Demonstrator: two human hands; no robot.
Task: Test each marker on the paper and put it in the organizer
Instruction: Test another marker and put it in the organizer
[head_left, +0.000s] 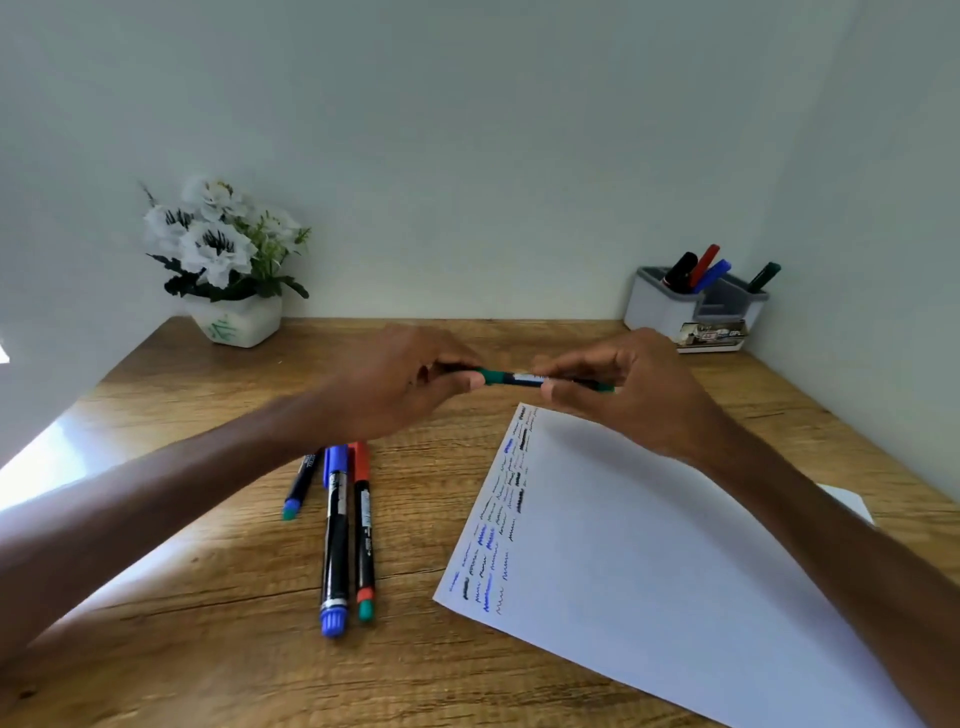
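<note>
Nearest us, the paper (649, 545), scribbled in blue and black, lies on the desk (208, 623), with three loose markers (335, 540) just left of it. Beyond, we log the green marker (506, 378) held level above the desk, with the fingers of the left hand (410, 384) and right hand (623, 389) each pinching an end. Back right, the organizer (654, 306) holds black, red and blue markers (698, 270) in one compartment and a dark green one (763, 275) in another; its front label is unreadable.

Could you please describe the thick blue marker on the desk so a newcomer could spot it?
On the wooden desk, left of the paper, three markers lie side by side. The thick blue marker is the middle one: fattest, blue at both ends.
</note>
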